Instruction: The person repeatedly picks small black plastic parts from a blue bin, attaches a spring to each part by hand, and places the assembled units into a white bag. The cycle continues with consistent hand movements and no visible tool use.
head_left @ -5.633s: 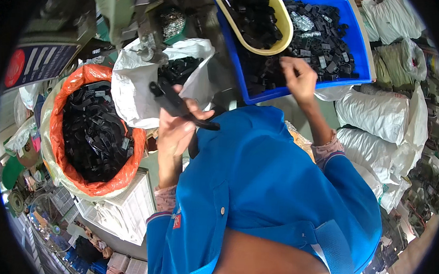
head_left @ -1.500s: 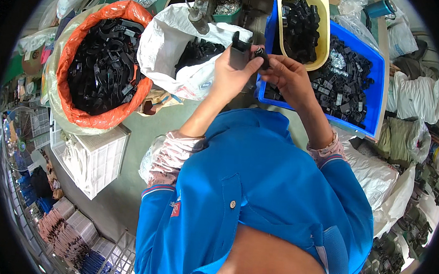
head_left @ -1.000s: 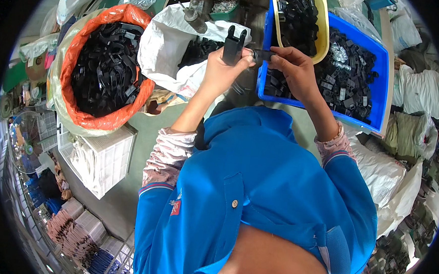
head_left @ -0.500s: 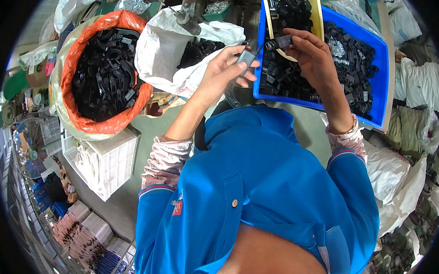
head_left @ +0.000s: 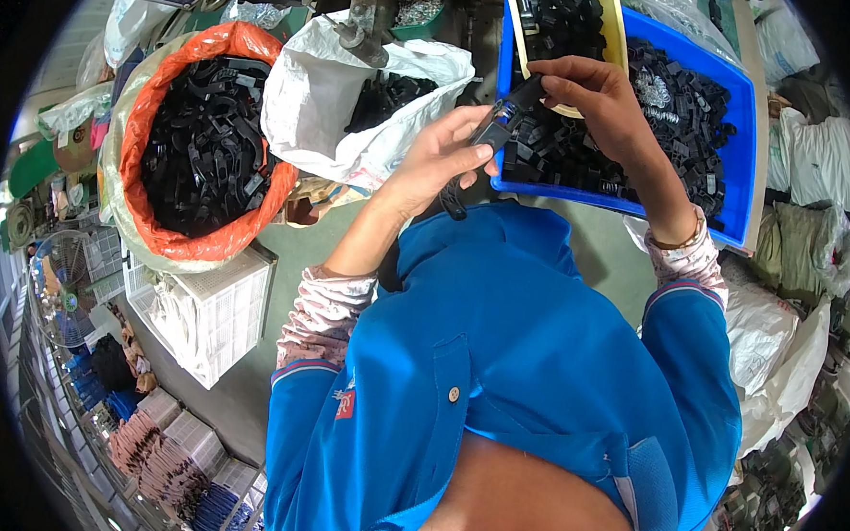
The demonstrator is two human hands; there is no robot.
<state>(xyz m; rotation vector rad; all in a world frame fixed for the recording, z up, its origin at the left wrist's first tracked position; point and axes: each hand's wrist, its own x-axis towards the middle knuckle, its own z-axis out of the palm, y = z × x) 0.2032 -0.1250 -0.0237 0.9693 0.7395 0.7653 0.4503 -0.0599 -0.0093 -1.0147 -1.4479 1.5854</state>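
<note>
Joining two black pieces looks like the step in hand: the left hand (head_left: 440,161) curls partway round a black body (head_left: 492,136), thumb along its near side, while the right hand (head_left: 597,97) pinches a small black part (head_left: 527,91) between thumb and fingertips. Both pieces are above the left edge of the blue bin (head_left: 747,138). The next move seems to call for lining up the small part with the body's upper end, then pressing steadily. Dark on dark, I cannot tell whether they touch or are seated. The right fingertips cover the part's far end; whether the dark strip (head_left: 453,204) below the left hand belongs to the body is unclear. Farther out, the yellow tub (head_left: 617,30) over the bin's far-left corner is cut off above.
</note>
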